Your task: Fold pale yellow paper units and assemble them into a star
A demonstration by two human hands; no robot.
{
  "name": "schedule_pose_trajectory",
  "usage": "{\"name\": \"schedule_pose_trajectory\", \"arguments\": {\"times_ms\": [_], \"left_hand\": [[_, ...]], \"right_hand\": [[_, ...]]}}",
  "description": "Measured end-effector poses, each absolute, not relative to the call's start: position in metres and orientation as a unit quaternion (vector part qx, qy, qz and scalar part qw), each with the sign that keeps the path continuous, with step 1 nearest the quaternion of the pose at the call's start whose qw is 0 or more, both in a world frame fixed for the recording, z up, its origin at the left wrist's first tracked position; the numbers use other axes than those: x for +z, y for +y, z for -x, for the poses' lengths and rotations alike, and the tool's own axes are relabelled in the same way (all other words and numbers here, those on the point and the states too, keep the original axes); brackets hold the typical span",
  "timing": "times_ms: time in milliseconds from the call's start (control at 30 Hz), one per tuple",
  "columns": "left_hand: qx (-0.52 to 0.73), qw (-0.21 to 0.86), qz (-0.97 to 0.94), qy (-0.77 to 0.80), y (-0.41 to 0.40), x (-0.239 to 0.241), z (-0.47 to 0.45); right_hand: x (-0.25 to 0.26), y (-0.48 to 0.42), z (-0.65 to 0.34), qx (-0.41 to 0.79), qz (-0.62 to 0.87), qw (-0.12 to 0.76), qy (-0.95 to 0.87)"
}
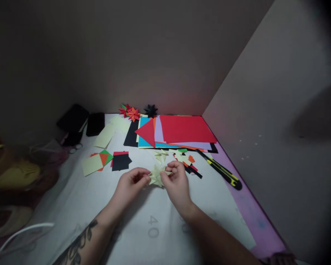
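Between my two hands is a pale yellow folded paper star (156, 176) with several points. My left hand (132, 182) pinches its left side between thumb and fingertips. On the opposite side, the thumb and fingers of my right hand (178, 181) grip the star too. Just beyond it lies another pale yellow folded paper piece (161, 154). Small paper scraps (188, 160) in several colours are scattered past my right hand. A black and yellow utility knife (223, 173) lies slantwise to the right, its slim front end toward the scraps.
Coloured paper sheets (187, 129) are stacked at the back, a red triangle (147, 132) on top. Finished stars, orange (133, 114) and black (150, 110), sit by the wall. Cut squares (120, 162) lie left, with scissors handles (75, 148) and a phone (95, 124) farther off.
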State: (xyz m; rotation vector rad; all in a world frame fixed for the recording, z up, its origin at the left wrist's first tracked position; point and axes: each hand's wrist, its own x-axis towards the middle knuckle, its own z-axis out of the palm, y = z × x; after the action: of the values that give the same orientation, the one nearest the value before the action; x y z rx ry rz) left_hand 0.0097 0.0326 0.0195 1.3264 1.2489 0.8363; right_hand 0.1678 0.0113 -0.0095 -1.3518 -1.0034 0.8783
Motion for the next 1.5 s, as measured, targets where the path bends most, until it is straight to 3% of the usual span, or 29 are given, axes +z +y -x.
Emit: {"name": "schedule_pose_trajectory", "arguments": {"times_ms": [467, 833, 1267, 1500], "left_hand": [[0.368, 0.542, -0.518, 0.549, 0.031, 0.018, -0.011], [0.368, 0.567, -0.509, 0.533, 0.033, 0.015, -0.013], [0.325, 0.668, -0.463, 0.483, 0.033, 0.014, -0.009], [0.362, 0.611, -0.476, 0.518, 0.032, 0.010, -0.014]], "right_hand": [[-0.005, 0.012, -0.170, 0.372, 0.577, 0.593, -0.420], [-0.009, 0.009, -0.173, 0.361, 0.588, 0.544, -0.477], [-0.012, 0.007, -0.175, 0.338, 0.586, 0.538, -0.503], [-0.010, 0.008, -0.170, 0.401, 0.569, 0.560, -0.449]]}}
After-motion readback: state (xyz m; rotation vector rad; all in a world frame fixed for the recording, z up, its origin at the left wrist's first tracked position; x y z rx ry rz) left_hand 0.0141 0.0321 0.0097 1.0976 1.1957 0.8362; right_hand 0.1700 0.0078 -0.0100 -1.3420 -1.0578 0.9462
